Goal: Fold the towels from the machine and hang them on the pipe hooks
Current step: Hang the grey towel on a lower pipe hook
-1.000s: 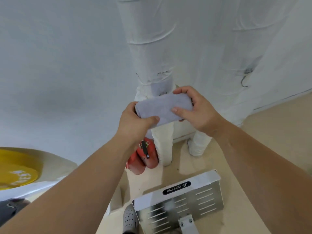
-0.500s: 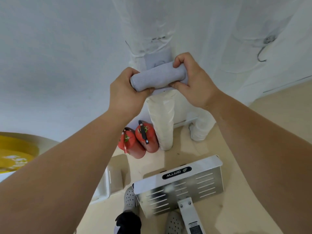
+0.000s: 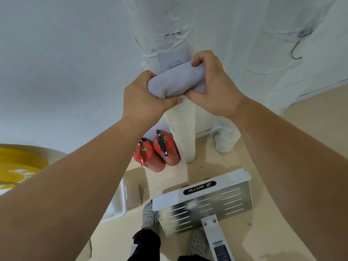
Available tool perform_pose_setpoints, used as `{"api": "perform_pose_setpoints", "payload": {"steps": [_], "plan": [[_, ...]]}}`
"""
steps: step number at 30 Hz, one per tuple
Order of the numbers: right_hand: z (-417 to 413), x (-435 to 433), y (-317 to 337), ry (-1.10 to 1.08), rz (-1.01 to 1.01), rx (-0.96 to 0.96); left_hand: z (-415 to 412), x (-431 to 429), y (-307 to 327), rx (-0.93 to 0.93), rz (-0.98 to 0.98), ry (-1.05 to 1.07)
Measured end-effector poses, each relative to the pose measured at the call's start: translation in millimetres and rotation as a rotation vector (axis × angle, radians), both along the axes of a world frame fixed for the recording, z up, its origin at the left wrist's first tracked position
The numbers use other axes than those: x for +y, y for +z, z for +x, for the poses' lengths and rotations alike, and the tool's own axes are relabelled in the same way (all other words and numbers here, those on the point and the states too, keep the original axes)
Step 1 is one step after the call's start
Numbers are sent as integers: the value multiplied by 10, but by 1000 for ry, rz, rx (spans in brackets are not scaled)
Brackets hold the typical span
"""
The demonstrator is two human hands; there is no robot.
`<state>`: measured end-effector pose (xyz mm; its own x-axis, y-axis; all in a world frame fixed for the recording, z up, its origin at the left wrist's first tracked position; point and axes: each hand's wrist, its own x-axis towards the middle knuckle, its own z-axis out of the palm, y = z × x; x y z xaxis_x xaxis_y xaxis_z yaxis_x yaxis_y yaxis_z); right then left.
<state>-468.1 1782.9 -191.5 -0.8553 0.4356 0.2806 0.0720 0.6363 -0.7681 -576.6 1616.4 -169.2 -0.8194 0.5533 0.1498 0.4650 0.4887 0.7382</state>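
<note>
A folded pale grey towel [image 3: 177,81] is bunched into a thick roll against the white wrapped pipe [image 3: 165,25]. My left hand [image 3: 146,98] grips its left end and my right hand [image 3: 212,85] grips its right end, both fists closed on the cloth. Just behind the roll, another grey towel [image 3: 174,56] hangs flat on the pipe; whatever holds it is hidden. A bare metal hook [image 3: 296,48] sticks out of a second wrapped pipe at the upper right, well clear of both hands.
Two red fire extinguishers [image 3: 158,153] stand on the floor at the pipe's foot. A silver slotted metal unit [image 3: 205,200] on a stand sits below my arms. A yellow disc [image 3: 17,166] lies at the left edge. Grey perforated shoes [image 3: 148,215] show at the bottom.
Both hands have carried the towel up and forward to the pipe and squeezed it from a flat fold into a tight roll. The view has tilted further down.
</note>
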Motion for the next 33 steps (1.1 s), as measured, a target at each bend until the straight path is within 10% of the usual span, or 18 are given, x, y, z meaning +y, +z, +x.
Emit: {"api": "perform_pose_setpoints", "payload": {"steps": [20, 33], "plan": [[18, -98, -67, -50, 127, -28, -55, 11, -13, -183, -55, 58], [109, 53, -60, -114, 336, 87, -100, -137, -56, 851, 162, -188]]}}
